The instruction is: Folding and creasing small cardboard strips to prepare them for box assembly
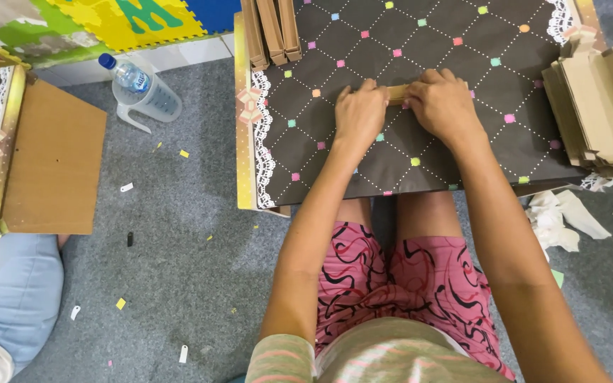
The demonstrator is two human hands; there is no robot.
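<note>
— What are the hands doing?
— Both press on one small cardboard strip (396, 94) lying mid-way across the dark patterned table (462, 163). The left hand (358, 113) has fingers curled together, pinching the strip's left end; the right hand (443, 101) clamps the right end, fingers bunched.
— Anything else near that table?
— Three long cardboard pieces (272, 30) rest at its far-left corner, one stack of folded cardboard (597, 113) at its right edge. Left of it, on the floor, one plastic jug (152, 101) holds one water bottle (126, 73).
</note>
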